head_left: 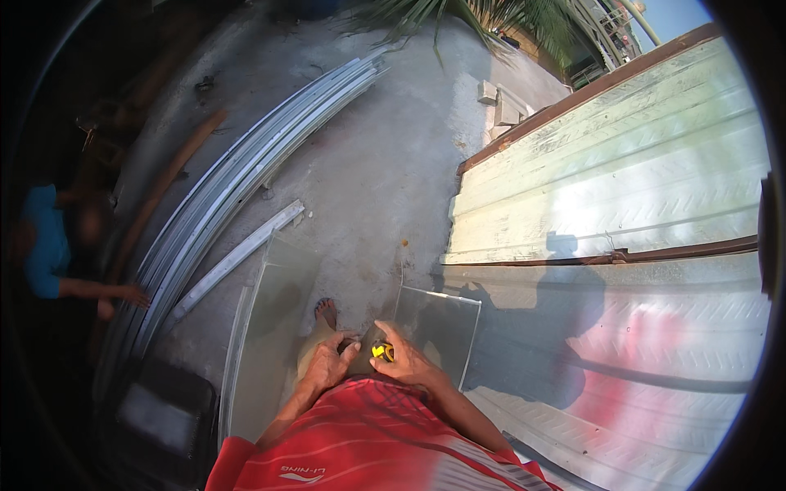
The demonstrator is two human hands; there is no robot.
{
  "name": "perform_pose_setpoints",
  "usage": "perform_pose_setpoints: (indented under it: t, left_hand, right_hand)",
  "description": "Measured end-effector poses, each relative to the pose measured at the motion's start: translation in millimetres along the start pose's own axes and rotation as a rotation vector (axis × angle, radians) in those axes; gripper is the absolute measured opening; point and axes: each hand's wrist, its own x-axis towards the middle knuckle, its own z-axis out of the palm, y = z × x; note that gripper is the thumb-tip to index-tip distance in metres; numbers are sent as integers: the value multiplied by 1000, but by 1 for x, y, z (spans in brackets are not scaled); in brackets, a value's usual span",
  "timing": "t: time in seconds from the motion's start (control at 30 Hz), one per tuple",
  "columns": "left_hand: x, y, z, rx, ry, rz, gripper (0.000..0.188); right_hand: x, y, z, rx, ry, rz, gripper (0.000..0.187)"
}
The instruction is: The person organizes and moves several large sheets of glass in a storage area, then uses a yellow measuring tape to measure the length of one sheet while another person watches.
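Observation:
My right hand [407, 358] is closed around a yellow and black tape measure [382, 351] in front of my red shirt. Close beside it on the left, my left hand [328, 361] has its fingers curled in; what it holds, if anything, is hidden. Sheet panels stand on both sides of me: a greyish panel [274, 319] at my left and a smaller grey panel with a pale edge [438, 327] just past my right hand. Neither hand touches them. My bare foot [326, 313] shows on the concrete beyond my hands.
Long metal profiles [246, 168] lie at the left, with a shorter white bar [237, 258] beside them. A co-worker in a blue shirt [42, 241] has a hand at the profiles. Corrugated metal sheeting [606, 204] fills the right. Pale blocks [503, 110] lie farther off.

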Motion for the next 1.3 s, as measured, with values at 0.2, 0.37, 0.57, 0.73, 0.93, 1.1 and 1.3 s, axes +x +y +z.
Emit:
perform_pose_setpoints:
  t: [0.2, 0.37, 0.57, 0.73, 0.93, 1.1, 1.3]
  left_hand:
    - [86, 7, -13, 134, 66, -37, 44]
    - [149, 30, -19, 26, 330, -152, 38]
    - [216, 67, -1, 99, 435, -312, 40]
    - [270, 93, 28, -217, 409, -344, 46]
    - [306, 134, 29, -104, 390, -365, 47]
    - [310, 140, 27, -143, 402, -336, 49]
    - [276, 170, 14, -332, 456, -237, 45]
  right_hand:
    - [93, 40, -161, 202, 349, 32, 86]
    - [187, 25, -345, 661, 552, -34, 83]
    - [297, 36, -556, 783, 779, -91, 86]
    - [335, 37, -709, 712, 953, -130, 85]
    - [337, 20, -737, 680, 1002, -195, 84]
    - [349, 9, -607, 635, 527, -85, 48]
    - [307, -20, -388, 28, -311, -109, 47]
